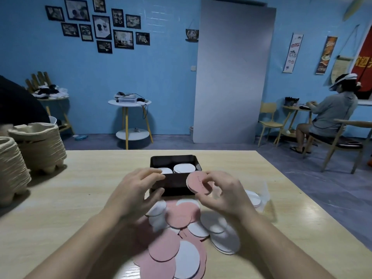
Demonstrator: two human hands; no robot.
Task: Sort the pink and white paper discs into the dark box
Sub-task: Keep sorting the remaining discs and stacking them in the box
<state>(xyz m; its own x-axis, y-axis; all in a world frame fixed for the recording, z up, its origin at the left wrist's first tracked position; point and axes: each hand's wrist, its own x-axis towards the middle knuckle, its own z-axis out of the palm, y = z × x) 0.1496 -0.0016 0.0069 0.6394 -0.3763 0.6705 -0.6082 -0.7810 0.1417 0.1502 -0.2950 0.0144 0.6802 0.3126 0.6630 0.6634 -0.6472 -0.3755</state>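
while box (173,158) holds two stacks (184,168), right hand (223,195) pinches one disc (198,183).

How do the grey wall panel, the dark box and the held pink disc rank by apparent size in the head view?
1. grey wall panel
2. dark box, partly covered
3. pink disc in the right hand
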